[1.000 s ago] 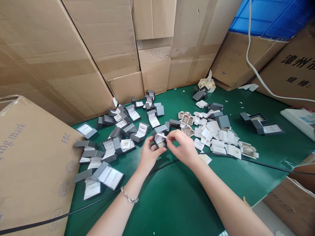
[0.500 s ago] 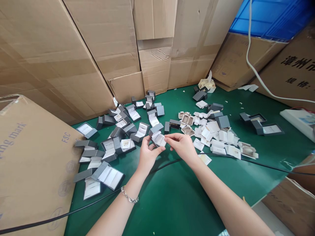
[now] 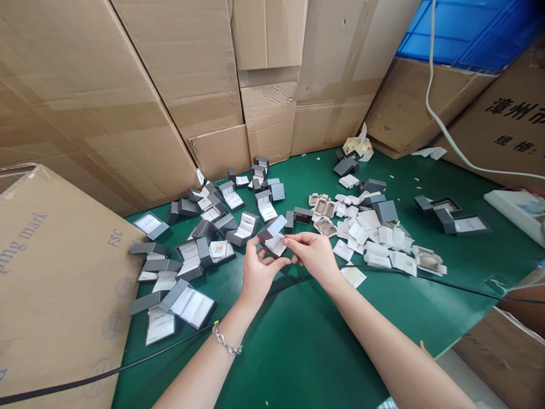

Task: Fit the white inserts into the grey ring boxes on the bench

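Note:
My left hand (image 3: 258, 274) is closed around a small grey jewelry box (image 3: 273, 227), held a little above the green table with its lid up. Inside it shows a white insert (image 3: 276, 244) with small dark lettering. My right hand (image 3: 315, 254) pinches the insert's right edge between thumb and fingertips. Left of my hands lie several open grey boxes with white linings, such as a large one (image 3: 193, 305). To the right is a pile of loose white inserts (image 3: 365, 230), with brownish insert trays (image 3: 324, 208) among them.
Tall cardboard cartons (image 3: 174, 62) wall the back, and another carton (image 3: 59, 284) stands at left. A black cable (image 3: 443, 282) crosses the green table (image 3: 298, 352) under my wrists. More grey boxes (image 3: 472, 224) and a white device (image 3: 517, 213) lie at right, below a hanging white cable (image 3: 443, 122).
My left hand has turned slightly and shifted right with the box, so the box tilts more. My right hand keeps its pinch on the insert, nearly unmoved.

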Tool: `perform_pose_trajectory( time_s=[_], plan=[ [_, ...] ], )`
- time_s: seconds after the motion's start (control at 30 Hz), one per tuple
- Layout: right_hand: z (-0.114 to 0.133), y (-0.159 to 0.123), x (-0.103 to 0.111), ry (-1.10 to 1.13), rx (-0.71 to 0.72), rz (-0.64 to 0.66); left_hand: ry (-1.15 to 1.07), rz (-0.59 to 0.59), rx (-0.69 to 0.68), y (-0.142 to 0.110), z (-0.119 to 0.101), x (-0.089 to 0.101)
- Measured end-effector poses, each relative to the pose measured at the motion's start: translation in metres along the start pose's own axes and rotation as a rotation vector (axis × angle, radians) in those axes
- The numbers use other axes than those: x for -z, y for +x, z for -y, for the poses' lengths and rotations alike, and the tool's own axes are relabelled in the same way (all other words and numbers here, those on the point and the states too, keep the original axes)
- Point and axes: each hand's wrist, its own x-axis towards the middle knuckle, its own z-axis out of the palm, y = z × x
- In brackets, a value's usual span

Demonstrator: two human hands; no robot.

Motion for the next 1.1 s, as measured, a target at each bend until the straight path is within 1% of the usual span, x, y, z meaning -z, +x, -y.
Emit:
perform_pose_trajectory(
  time_s=[0.07,0.1,0.13,0.23,0.3,0.4,0.47,0.53,0.63,0.7,0.77,0.8,0.87,0.9,0.93,1.0,1.03,1.1],
  plan=[
    [-0.002,0.000,-0.001,-0.012,-0.002,0.007,-0.001,-0.003,-0.003,-0.001,0.000,0.000],
    [-0.003,-0.001,-0.002,-0.044,0.032,-0.001,-0.003,-0.004,-0.003,-0.001,0.000,0.000],
    [-0.005,-0.001,-0.003,-0.095,0.100,-0.019,-0.006,-0.005,-0.003,-0.001,0.000,0.000],
    [-0.010,-0.001,-0.003,-0.333,0.419,-0.080,-0.025,-0.016,-0.007,0.000,-0.001,-0.001],
    [-0.012,-0.002,-0.001,-0.490,0.570,-0.074,-0.035,-0.024,-0.009,0.000,-0.002,-0.002],
    [-0.011,-0.002,0.002,-0.627,0.653,0.012,-0.038,-0.023,0.011,0.000,-0.003,-0.003],
    [-0.010,-0.002,0.003,-0.672,0.679,0.082,-0.043,-0.038,0.040,0.001,-0.004,-0.002],
    [-0.010,-0.003,0.003,-0.693,0.704,0.122,-0.072,-0.058,0.078,0.002,-0.004,-0.002],
    [-0.012,-0.002,0.003,-0.682,0.773,0.128,-0.162,-0.075,0.137,0.004,-0.006,0.000],
    [-0.011,0.000,0.007,-0.667,0.815,0.093,-0.197,-0.084,0.165,0.006,-0.006,0.001],
    [-0.009,0.004,0.015,-0.665,0.795,-0.017,-0.194,-0.098,0.184,0.007,-0.006,0.002],
    [-0.008,0.008,0.021,-0.674,0.754,-0.096,-0.185,-0.102,0.193,0.007,-0.005,0.003],
    [-0.007,0.015,0.036,-0.724,0.613,-0.264,-0.170,-0.101,0.204,0.008,-0.004,0.004],
    [-0.008,0.020,0.043,-0.770,0.522,-0.322,-0.167,-0.098,0.208,0.008,-0.003,0.004],
    [-0.009,0.024,0.050,-0.828,0.421,-0.351,-0.166,-0.095,0.214,0.008,-0.002,0.004],
    [-0.013,0.030,0.059,-0.965,0.238,-0.334,-0.170,-0.100,0.235,0.008,-0.003,0.003],
    [-0.015,0.031,0.062,-1.030,0.168,-0.307,-0.175,-0.106,0.251,0.008,-0.004,0.003],
    [-0.018,0.033,0.064,-1.126,0.084,-0.257,-0.188,-0.115,0.295,0.007,-0.006,0.001]
  ],
)
